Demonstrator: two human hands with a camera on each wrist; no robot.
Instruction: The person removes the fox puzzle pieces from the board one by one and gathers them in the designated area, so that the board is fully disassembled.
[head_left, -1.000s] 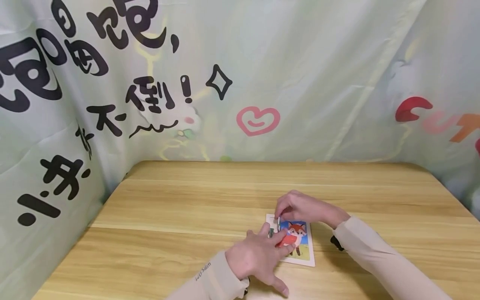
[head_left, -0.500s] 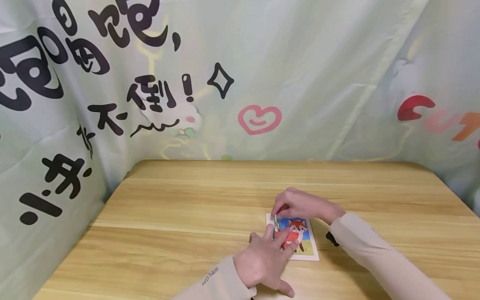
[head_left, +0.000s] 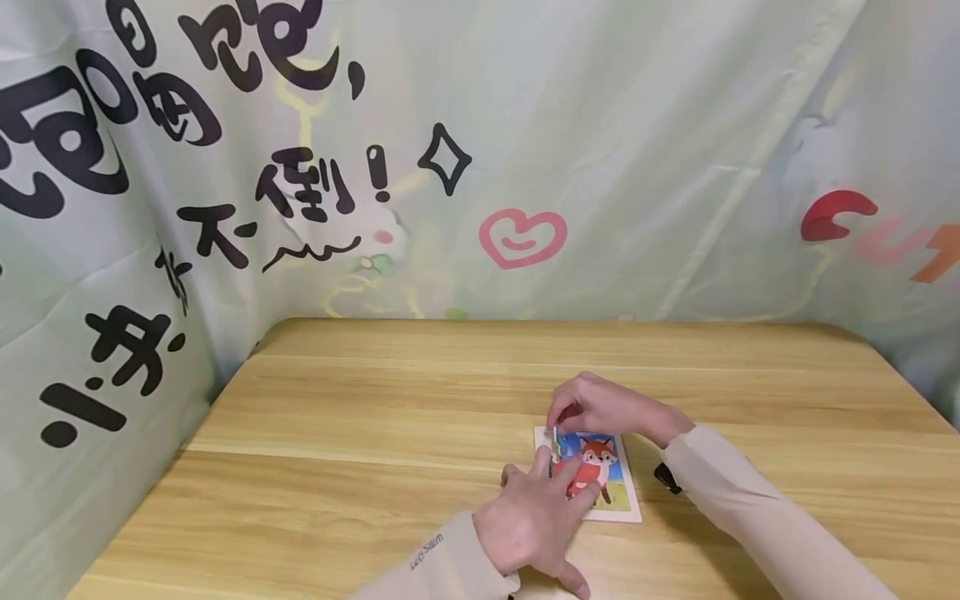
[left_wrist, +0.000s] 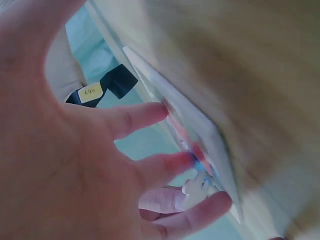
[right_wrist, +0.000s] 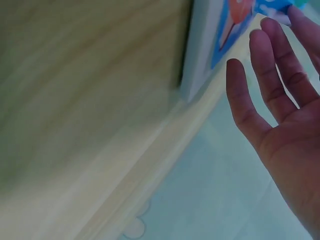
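Observation:
A white-bordered jigsaw puzzle with a fox picture (head_left: 601,454) lies flat on the table in the head view. Across its left part my left hand (head_left: 528,525) rests with fingers spread and fairly straight, fingertips touching the board. At the upper left corner my right hand (head_left: 607,408) pinches a small puzzle piece (head_left: 556,447), tilted up on edge. From the left wrist, the pale back of that puzzle piece (left_wrist: 195,193) shows beyond my fingers. The right wrist view catches one corner of the puzzle (right_wrist: 202,65), with my right hand's other fingers loosely bent beside it.
The wooden table (head_left: 375,400) spreads around the puzzle. Behind and to the left hangs a pale printed curtain (head_left: 637,150) with black lettering and a pink heart. A black wrist device (left_wrist: 120,81) is strapped at the right sleeve.
The puzzle has turned slightly and shifted a little right, with my left hand moving along on it. My right hand keeps its pinch on the piece near the upper left corner.

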